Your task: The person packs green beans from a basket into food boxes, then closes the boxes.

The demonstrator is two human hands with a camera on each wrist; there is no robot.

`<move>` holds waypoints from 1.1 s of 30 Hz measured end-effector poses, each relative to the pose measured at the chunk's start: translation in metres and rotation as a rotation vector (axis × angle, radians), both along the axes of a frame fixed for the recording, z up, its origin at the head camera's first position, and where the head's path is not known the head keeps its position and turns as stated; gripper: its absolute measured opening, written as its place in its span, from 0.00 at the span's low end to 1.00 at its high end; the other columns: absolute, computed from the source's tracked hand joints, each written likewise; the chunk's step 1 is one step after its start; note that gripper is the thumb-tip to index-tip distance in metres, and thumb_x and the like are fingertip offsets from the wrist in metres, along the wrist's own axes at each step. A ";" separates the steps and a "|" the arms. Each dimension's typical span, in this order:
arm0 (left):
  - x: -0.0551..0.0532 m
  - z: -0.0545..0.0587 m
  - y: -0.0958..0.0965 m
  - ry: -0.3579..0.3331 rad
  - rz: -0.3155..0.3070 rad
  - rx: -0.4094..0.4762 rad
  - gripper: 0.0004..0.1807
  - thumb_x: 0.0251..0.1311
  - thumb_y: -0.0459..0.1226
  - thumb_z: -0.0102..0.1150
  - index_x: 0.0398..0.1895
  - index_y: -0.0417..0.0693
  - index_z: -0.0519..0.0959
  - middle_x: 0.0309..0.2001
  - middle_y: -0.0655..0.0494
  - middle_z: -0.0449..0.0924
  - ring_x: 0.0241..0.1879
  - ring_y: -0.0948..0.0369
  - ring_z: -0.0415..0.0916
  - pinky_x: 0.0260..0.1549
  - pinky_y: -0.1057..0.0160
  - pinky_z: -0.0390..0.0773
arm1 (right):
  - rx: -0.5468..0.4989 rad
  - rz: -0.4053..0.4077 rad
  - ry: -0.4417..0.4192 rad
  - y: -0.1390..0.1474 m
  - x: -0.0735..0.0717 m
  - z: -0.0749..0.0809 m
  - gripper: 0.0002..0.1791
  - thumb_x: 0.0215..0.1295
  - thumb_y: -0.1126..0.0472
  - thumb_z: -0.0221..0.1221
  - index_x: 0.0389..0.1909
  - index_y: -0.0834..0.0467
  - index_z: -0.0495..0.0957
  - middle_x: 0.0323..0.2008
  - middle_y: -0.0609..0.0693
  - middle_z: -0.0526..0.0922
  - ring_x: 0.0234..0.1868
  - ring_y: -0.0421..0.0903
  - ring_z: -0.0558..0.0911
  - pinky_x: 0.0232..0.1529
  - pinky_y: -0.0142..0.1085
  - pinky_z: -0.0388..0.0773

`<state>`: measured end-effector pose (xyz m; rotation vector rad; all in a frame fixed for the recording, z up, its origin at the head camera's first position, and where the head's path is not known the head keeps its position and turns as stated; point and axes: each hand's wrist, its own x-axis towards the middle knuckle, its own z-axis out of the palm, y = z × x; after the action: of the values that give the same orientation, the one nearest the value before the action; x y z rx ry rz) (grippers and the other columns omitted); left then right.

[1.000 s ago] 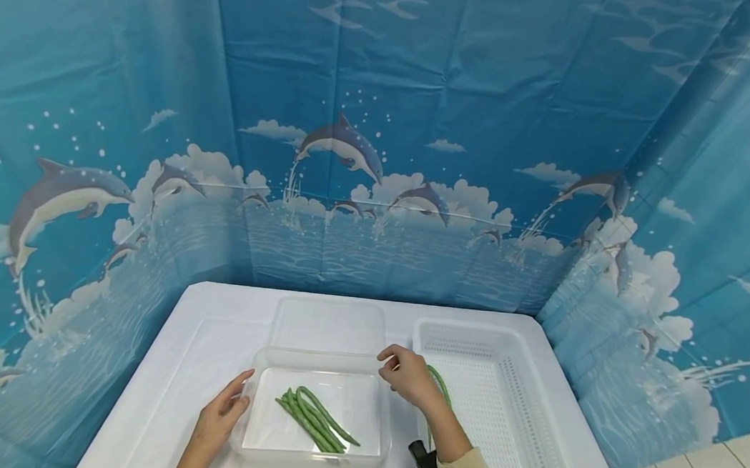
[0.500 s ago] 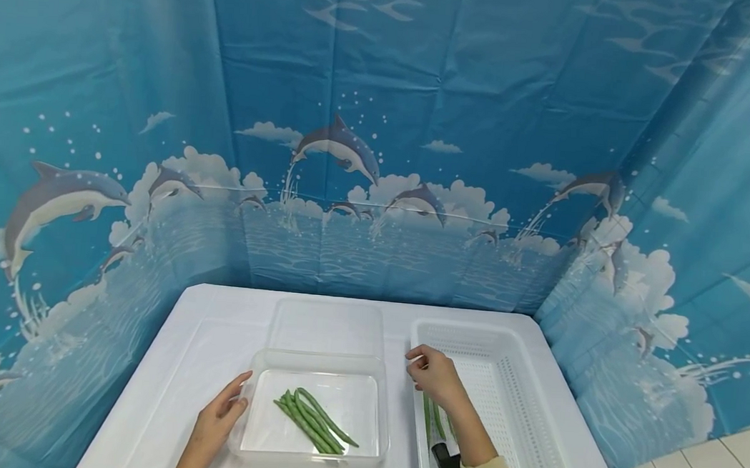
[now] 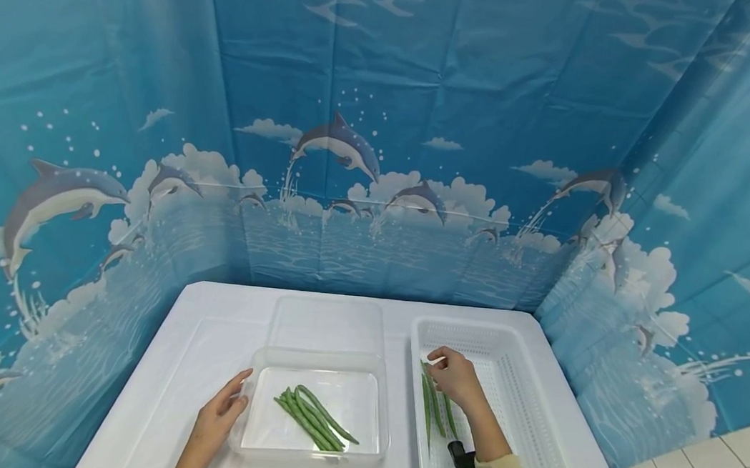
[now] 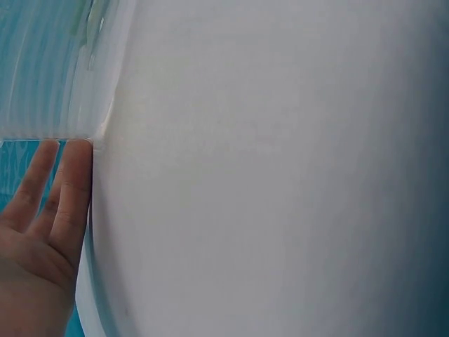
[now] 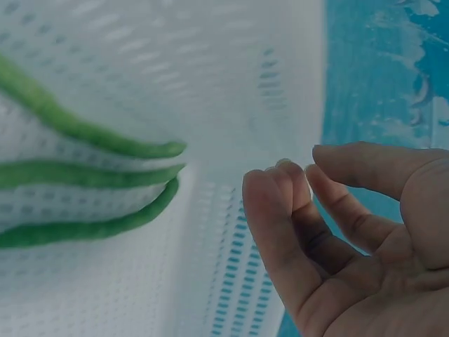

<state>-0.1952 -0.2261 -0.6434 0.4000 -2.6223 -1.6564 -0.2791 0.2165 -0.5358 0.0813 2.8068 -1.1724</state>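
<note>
In the head view my left hand touches the left side of a clear plastic container, its fingers fairly straight. The left wrist view has the fingertips of that hand against the container's wall. Several green beans lie bunched inside the container. Over the left part of a white perforated basket hovers my right hand, fingers bent loosely. In the right wrist view nothing lies between thumb and fingers, and three green beans in the basket end a short way from the fingertips.
A flat translucent lid lies behind the container on the white table. A black wrist camera sits by the right sleeve. The blue dolphin curtain hangs along the table's back and sides.
My right hand has moved rightward from beside the container to over the basket, uncovering more of the green beans there. The left hand stays at the container.
</note>
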 end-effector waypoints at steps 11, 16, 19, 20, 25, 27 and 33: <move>0.001 0.001 0.000 0.003 -0.011 -0.003 0.28 0.78 0.44 0.53 0.79 0.61 0.69 0.77 0.36 0.69 0.74 0.32 0.70 0.64 0.30 0.79 | 0.159 -0.058 -0.119 0.031 -0.008 -0.036 0.14 0.69 0.64 0.65 0.51 0.67 0.80 0.36 0.60 0.88 0.25 0.47 0.85 0.28 0.39 0.84; 0.001 0.001 -0.001 0.006 -0.017 -0.001 0.28 0.78 0.44 0.53 0.79 0.61 0.69 0.77 0.35 0.69 0.74 0.31 0.70 0.63 0.31 0.80 | 0.159 -0.063 -0.154 0.035 -0.010 -0.044 0.16 0.68 0.65 0.66 0.51 0.69 0.79 0.33 0.60 0.86 0.26 0.48 0.86 0.29 0.39 0.87; 0.000 0.000 -0.002 0.007 -0.016 0.004 0.28 0.78 0.44 0.54 0.79 0.62 0.69 0.77 0.35 0.69 0.73 0.32 0.70 0.63 0.31 0.80 | 0.158 -0.063 -0.167 0.034 -0.008 -0.042 0.16 0.67 0.65 0.66 0.52 0.70 0.79 0.30 0.59 0.84 0.26 0.49 0.86 0.29 0.40 0.88; 0.000 0.000 -0.002 0.007 -0.017 0.006 0.28 0.78 0.44 0.54 0.79 0.61 0.69 0.77 0.35 0.69 0.73 0.32 0.71 0.62 0.31 0.81 | 0.155 -0.063 -0.174 0.034 -0.008 -0.043 0.16 0.67 0.65 0.66 0.52 0.70 0.79 0.29 0.58 0.83 0.26 0.50 0.86 0.29 0.40 0.88; -0.001 -0.001 -0.001 0.003 -0.021 0.009 0.28 0.78 0.45 0.53 0.79 0.62 0.69 0.77 0.34 0.69 0.72 0.31 0.71 0.62 0.30 0.80 | 0.110 -0.068 -0.208 0.037 -0.007 -0.052 0.15 0.67 0.67 0.65 0.50 0.71 0.78 0.27 0.58 0.82 0.27 0.50 0.85 0.29 0.40 0.89; -0.001 -0.002 -0.002 0.006 -0.019 0.009 0.28 0.78 0.45 0.53 0.79 0.62 0.69 0.77 0.34 0.69 0.72 0.31 0.71 0.62 0.30 0.80 | 0.084 -0.083 -0.216 0.039 -0.008 -0.057 0.15 0.66 0.68 0.65 0.49 0.72 0.78 0.28 0.59 0.82 0.28 0.49 0.84 0.30 0.40 0.90; -0.002 -0.003 -0.002 0.003 -0.009 0.016 0.28 0.78 0.44 0.53 0.79 0.61 0.69 0.76 0.35 0.70 0.72 0.32 0.72 0.64 0.31 0.80 | 0.082 -0.114 -0.206 0.038 -0.014 -0.068 0.13 0.62 0.70 0.67 0.45 0.71 0.78 0.30 0.60 0.84 0.29 0.49 0.86 0.29 0.38 0.90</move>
<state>-0.1970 -0.2285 -0.6469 0.3865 -2.6148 -1.6802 -0.2928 0.2545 -0.6034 0.3518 2.6970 -1.0056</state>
